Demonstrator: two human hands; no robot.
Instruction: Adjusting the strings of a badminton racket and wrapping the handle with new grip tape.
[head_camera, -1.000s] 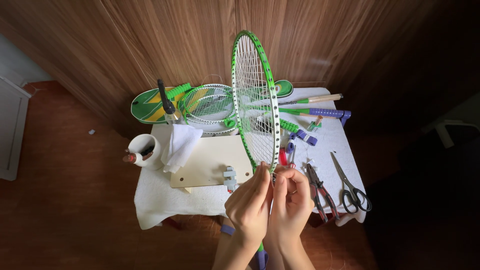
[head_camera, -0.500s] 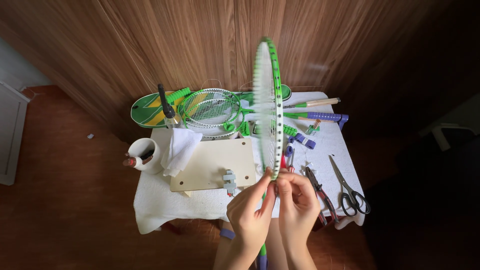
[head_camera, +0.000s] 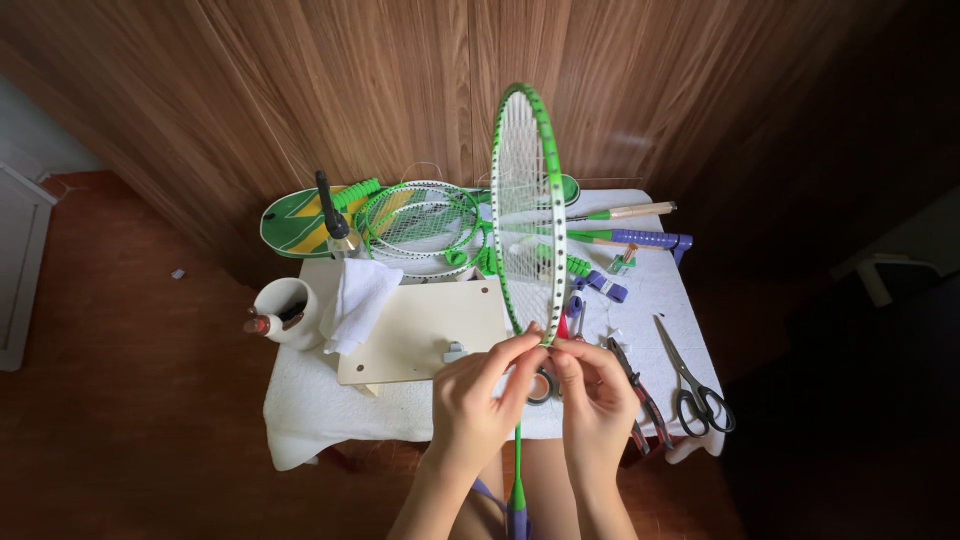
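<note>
racket (head_camera: 528, 200) upright, head up, handle down, pinched by hands (head_camera: 535, 395)

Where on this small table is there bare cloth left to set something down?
Bare white cloth shows along the front left edge, bordered by the white mug and the pale wooden board. The board's own top is mostly bare. It is crowded at the back with spare racquets, and on the right around the scissors and pliers.

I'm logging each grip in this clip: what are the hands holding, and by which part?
Both the left hand and right hand pinch the green racket at the bottom of its strung head, just above the shaft.
</note>
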